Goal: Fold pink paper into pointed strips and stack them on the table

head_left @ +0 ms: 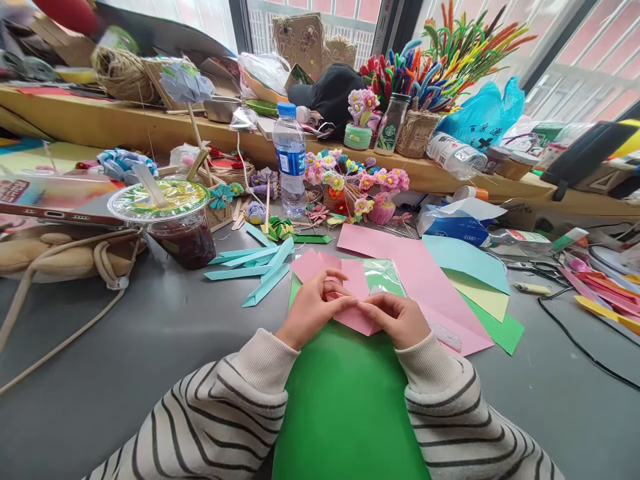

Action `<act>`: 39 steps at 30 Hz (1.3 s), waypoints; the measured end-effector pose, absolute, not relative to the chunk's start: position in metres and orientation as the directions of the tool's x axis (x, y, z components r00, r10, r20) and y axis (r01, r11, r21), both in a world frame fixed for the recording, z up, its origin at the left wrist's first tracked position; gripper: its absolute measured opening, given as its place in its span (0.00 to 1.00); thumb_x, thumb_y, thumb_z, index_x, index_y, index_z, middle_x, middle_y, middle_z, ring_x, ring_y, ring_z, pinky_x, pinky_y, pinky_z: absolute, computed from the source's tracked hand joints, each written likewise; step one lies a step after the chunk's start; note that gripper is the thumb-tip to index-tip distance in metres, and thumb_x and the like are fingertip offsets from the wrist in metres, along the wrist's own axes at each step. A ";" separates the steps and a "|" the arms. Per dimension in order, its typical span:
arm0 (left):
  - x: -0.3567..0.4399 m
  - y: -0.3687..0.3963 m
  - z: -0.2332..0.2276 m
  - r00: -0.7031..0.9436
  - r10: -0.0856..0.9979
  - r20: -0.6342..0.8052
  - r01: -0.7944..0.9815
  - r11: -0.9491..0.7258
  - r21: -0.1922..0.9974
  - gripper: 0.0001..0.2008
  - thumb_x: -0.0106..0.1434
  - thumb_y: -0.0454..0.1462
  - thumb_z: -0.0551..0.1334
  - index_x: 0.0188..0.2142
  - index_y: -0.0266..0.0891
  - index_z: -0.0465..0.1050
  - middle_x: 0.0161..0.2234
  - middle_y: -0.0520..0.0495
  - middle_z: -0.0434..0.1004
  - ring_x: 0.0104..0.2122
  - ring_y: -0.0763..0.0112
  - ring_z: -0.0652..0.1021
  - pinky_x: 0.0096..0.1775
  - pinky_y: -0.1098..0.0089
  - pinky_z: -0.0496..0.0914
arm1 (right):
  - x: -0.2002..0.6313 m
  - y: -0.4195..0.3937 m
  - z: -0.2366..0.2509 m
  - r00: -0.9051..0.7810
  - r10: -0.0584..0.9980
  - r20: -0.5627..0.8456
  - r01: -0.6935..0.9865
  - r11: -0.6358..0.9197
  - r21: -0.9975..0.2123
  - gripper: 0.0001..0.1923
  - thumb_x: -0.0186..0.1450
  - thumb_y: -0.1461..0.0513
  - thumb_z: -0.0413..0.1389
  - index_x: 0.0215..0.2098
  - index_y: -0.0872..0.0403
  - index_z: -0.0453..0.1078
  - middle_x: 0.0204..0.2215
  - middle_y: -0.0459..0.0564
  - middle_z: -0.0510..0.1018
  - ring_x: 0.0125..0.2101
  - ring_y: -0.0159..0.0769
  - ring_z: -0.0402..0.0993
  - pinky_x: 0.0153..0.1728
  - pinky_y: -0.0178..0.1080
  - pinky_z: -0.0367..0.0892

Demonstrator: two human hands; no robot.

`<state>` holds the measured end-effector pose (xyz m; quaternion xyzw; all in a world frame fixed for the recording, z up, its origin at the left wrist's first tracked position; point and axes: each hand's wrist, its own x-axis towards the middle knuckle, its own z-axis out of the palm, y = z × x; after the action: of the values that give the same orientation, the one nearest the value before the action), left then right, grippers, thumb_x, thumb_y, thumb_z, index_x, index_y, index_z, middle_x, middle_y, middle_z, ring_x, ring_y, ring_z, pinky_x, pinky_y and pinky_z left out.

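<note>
Both hands meet over a piece of pink paper (356, 321) with a fold along its near part. My left hand (316, 303) pinches the paper's edge between thumb and fingers. My right hand (397, 317) grips the same edge, its fingertips almost touching the left ones. Under the paper lies a green sheet (350, 400) that stretches toward me, with a clear plastic sleeve (383, 275) just behind. A larger pink sheet (425, 273) spreads out to the right of my hands. Folded light-blue paper strips (265, 267) lie in a loose pile at the left.
A lidded drink cup (183, 233) and a water bottle (290, 163) stand at the back left. Blue, yellow and green sheets (507, 330) fan out at the right, near scissors (537, 269) and a black cable (575, 357). Craft flowers (360, 180) line the shelf (240, 140).
</note>
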<state>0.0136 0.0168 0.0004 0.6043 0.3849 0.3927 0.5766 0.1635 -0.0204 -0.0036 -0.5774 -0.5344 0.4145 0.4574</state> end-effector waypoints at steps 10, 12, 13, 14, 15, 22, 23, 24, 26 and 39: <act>0.015 0.014 0.004 0.372 0.927 0.052 -0.063 -0.031 0.998 0.16 0.46 0.35 0.62 0.29 0.38 0.53 0.23 0.49 0.73 0.26 0.72 0.73 0.29 0.72 0.65 | 0.164 -0.022 0.001 0.073 0.997 0.010 0.248 -0.008 -0.969 0.12 0.48 0.56 0.56 0.21 0.58 0.71 0.19 0.47 0.73 0.21 0.31 0.66 0.22 0.33 0.63; 0.015 0.014 0.005 0.376 0.926 0.037 -0.069 -0.012 0.998 0.16 0.46 0.35 0.63 0.29 0.38 0.53 0.23 0.50 0.72 0.26 0.73 0.73 0.29 0.73 0.65 | 0.165 -0.022 0.002 0.063 0.998 0.013 0.253 -0.003 -0.968 0.11 0.49 0.56 0.56 0.21 0.57 0.71 0.19 0.47 0.73 0.22 0.31 0.67 0.23 0.33 0.63; 0.015 0.014 0.005 0.374 0.927 0.029 -0.072 -0.002 0.997 0.16 0.46 0.35 0.63 0.29 0.38 0.53 0.23 0.50 0.72 0.26 0.73 0.73 0.29 0.73 0.65 | 0.166 -0.022 0.003 0.059 0.998 0.007 0.253 -0.009 -0.967 0.11 0.49 0.56 0.56 0.21 0.57 0.71 0.19 0.47 0.73 0.22 0.31 0.66 0.23 0.33 0.63; 0.014 0.015 0.005 0.369 0.929 0.023 -0.078 0.007 0.997 0.16 0.46 0.35 0.63 0.29 0.38 0.54 0.23 0.51 0.71 0.26 0.73 0.73 0.29 0.73 0.65 | 0.168 -0.022 0.003 0.060 0.998 -0.005 0.252 -0.020 -0.968 0.11 0.49 0.56 0.56 0.21 0.57 0.71 0.19 0.47 0.73 0.22 0.31 0.66 0.23 0.33 0.64; 0.014 0.015 0.005 0.361 0.932 0.018 -0.085 0.014 0.996 0.17 0.46 0.35 0.63 0.29 0.38 0.54 0.22 0.52 0.71 0.26 0.74 0.72 0.29 0.73 0.65 | 0.169 -0.022 0.003 0.066 0.998 -0.019 0.252 -0.035 -0.967 0.11 0.49 0.56 0.56 0.22 0.57 0.71 0.19 0.46 0.73 0.21 0.31 0.66 0.23 0.33 0.64; 0.015 0.017 0.005 0.329 0.944 -0.016 -0.081 0.045 0.996 0.17 0.45 0.35 0.63 0.30 0.38 0.54 0.22 0.54 0.68 0.25 0.75 0.71 0.28 0.75 0.64 | 0.175 -0.021 0.002 0.105 0.993 -0.054 0.246 -0.078 -0.966 0.11 0.47 0.56 0.57 0.22 0.58 0.72 0.18 0.46 0.73 0.20 0.30 0.66 0.23 0.33 0.63; 0.015 0.016 0.005 0.329 0.944 -0.018 -0.083 0.048 0.995 0.17 0.45 0.35 0.63 0.30 0.38 0.54 0.21 0.54 0.68 0.24 0.76 0.71 0.28 0.75 0.63 | 0.175 -0.021 0.002 0.104 0.993 -0.060 0.229 -0.083 -0.970 0.12 0.47 0.56 0.57 0.22 0.58 0.72 0.18 0.46 0.73 0.19 0.30 0.66 0.23 0.33 0.63; 0.015 0.016 0.005 0.331 0.943 -0.018 -0.086 0.049 0.995 0.17 0.45 0.35 0.63 0.29 0.39 0.53 0.21 0.55 0.67 0.24 0.76 0.71 0.27 0.75 0.63 | 0.175 -0.021 0.003 0.103 0.992 -0.067 0.214 -0.088 -0.973 0.12 0.47 0.56 0.58 0.22 0.58 0.72 0.17 0.46 0.73 0.19 0.30 0.66 0.23 0.33 0.64; 0.016 0.016 0.005 0.335 0.942 -0.009 -0.096 0.043 0.994 0.17 0.46 0.35 0.63 0.29 0.39 0.53 0.21 0.55 0.67 0.24 0.77 0.71 0.27 0.76 0.63 | 0.176 -0.020 0.003 0.102 0.991 -0.082 0.198 -0.101 -0.975 0.12 0.46 0.56 0.58 0.22 0.58 0.72 0.17 0.46 0.73 0.18 0.29 0.66 0.22 0.33 0.64; 0.017 0.017 0.002 0.310 0.950 -0.024 -0.064 0.046 0.997 0.17 0.45 0.38 0.63 0.33 0.38 0.57 0.23 0.54 0.66 0.25 0.76 0.70 0.27 0.76 0.62 | 0.175 -0.020 0.001 0.013 0.998 -0.060 0.166 -0.061 -0.984 0.13 0.44 0.55 0.59 0.21 0.57 0.70 0.17 0.47 0.74 0.19 0.33 0.70 0.22 0.35 0.67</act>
<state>0.0170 0.0167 0.0023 0.5453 0.4065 0.4239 0.5980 0.1750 -0.0197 0.0008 -0.5569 -0.5225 0.4696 0.4431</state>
